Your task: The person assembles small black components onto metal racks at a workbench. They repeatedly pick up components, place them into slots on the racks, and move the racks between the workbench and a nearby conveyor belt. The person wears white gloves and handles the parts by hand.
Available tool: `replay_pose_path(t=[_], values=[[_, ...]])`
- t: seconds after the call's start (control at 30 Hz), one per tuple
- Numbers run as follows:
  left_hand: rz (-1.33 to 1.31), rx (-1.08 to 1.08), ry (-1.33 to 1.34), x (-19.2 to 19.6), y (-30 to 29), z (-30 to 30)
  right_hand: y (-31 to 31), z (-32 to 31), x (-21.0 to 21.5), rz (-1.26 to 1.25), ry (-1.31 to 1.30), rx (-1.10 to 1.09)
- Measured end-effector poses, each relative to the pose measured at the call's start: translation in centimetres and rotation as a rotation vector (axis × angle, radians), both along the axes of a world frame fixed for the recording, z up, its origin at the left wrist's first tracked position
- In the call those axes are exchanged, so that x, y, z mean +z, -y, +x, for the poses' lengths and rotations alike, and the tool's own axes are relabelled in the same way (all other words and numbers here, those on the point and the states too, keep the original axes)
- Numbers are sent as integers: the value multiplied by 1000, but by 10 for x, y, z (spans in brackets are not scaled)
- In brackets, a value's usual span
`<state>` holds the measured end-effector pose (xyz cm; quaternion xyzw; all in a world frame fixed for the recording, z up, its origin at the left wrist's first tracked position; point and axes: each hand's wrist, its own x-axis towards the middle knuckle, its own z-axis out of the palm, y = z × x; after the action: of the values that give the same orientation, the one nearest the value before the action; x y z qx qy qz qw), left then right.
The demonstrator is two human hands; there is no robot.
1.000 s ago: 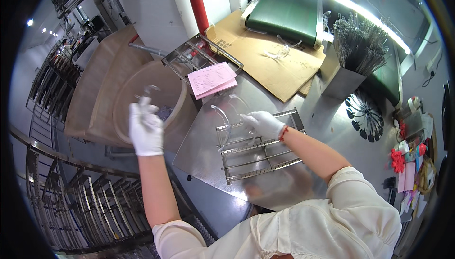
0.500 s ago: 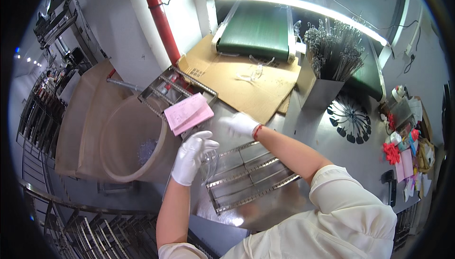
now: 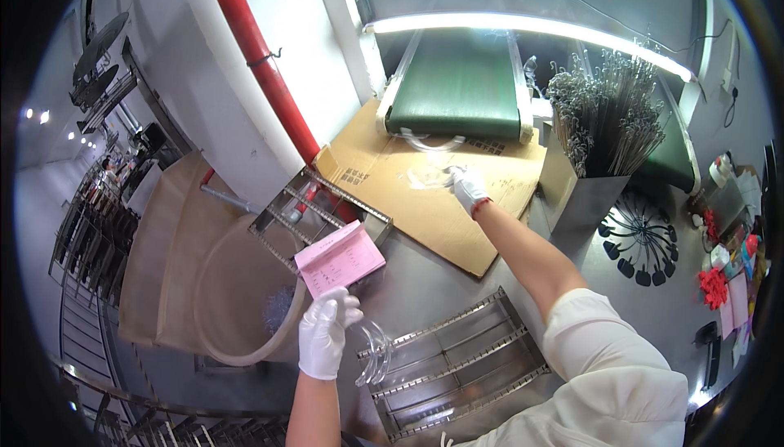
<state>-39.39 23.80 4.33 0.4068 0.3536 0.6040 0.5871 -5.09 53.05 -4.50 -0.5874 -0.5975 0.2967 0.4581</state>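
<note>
Forward from the tabletop [image 3: 420,274] onto the flat brown cardboard sheet [image 3: 441,230], the white-gloved right hand [image 3: 469,189] has been moved; whether its fingers are closed on the clear curved plastic piece [image 3: 426,177] lying there cannot be told. Clear, bowed plastic strips [image 3: 384,355] are apparently pinched by the white-gloved left hand [image 3: 323,339], at the left edge of the slotted silver metal rack [image 3: 449,364]. Were that pinch loosened, they could be dropped, or scratched if knocked against the rack. Their long axis is directed toward the near side, the bow turned rightward.
</note>
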Motion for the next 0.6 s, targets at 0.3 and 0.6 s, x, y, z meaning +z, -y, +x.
replay_pose_path(t=[0.3, 0.6], values=[[-176, -199, -428, 71, 53, 52, 258, -28, 129, -409, -633, 1046], [158, 286, -759, 74, 124, 48, 373, -67, 163, -64, -230, 685]])
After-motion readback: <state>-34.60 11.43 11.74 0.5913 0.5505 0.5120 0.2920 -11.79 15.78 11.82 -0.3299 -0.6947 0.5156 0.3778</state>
